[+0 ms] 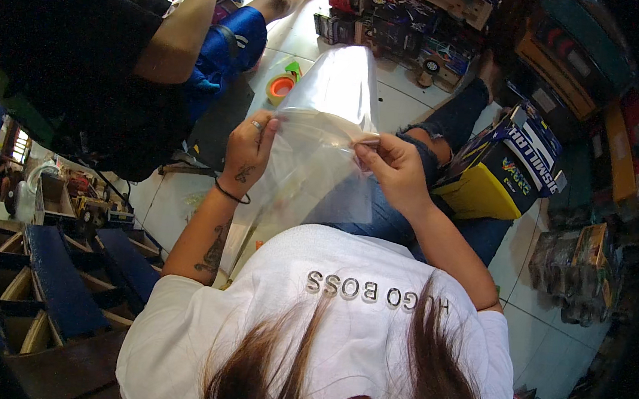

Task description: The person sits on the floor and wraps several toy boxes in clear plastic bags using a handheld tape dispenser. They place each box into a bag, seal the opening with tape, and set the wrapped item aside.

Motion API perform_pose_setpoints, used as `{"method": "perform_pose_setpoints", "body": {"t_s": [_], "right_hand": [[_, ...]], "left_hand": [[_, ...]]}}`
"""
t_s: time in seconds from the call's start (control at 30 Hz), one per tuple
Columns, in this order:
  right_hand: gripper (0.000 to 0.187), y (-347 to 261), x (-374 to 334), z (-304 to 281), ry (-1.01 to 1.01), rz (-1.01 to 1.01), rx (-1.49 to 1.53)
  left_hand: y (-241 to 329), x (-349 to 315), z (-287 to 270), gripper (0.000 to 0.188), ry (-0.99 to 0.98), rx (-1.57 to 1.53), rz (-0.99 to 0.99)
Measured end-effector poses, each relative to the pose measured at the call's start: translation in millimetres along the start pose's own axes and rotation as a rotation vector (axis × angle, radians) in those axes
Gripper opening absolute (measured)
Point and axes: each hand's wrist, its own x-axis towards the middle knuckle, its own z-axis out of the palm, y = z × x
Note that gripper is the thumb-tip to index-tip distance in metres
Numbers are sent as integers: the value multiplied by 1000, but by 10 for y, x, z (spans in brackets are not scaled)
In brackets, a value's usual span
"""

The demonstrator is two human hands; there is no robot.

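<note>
A wide sheet of clear plastic film [336, 88] spreads above my lap, curving away into a shiny, rounded shape. My left hand [252, 145] pinches its left edge between thumb and fingers. On the opposite edge my right hand [395, 166] is closed, with thumb and forefinger gripping a fold of the film. The loose lower part hangs see-through between my forearms, over my jeans. Just past the film's left side lies an orange tape roll [279, 88] with a green piece [294, 68] at it.
A black and yellow toy truck body [498, 172] stands by my right leg. Wrapped toy trucks [573, 268] and stacked ones [404, 26] line the right and far sides. Another person [170, 53] sits close on the left. Blue-topped wooden frames [66, 277] fill the lower left.
</note>
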Motion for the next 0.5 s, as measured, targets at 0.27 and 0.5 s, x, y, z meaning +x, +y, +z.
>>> {"method": "perform_pose_setpoints", "body": {"t_s": [0.27, 0.5], "right_hand": [[45, -85, 106, 98, -1, -17, -21], [39, -447, -170, -441, 40, 18, -229]], "left_hand": [[392, -175, 424, 10, -331, -220, 257], [-1003, -265, -17, 29, -325, -53, 18]]}}
